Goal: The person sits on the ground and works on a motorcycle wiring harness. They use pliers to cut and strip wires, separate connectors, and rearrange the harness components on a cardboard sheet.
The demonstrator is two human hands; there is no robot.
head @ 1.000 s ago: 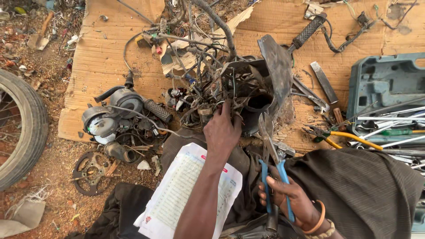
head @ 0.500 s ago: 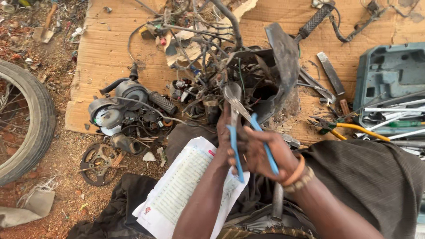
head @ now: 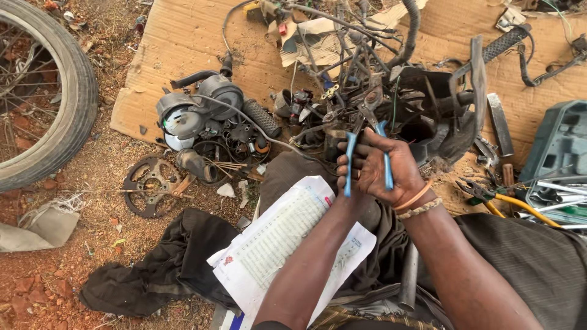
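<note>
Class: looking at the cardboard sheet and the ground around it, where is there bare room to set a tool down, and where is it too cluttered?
Free: the cardboard top left, between the tyre and the wire tangle; also the red dirt left of the black cloth. Crowded: around the pliers in the right hand, and by the tool case.

Bright, even daylight falls from above, with only soft, short shadows under the tangled parts and the tyre (head: 55, 98). Focus is sharp throughout; wide-angle curvature bends the edges, and pale cardboard (head: 183, 55) glares slightly.
</note>
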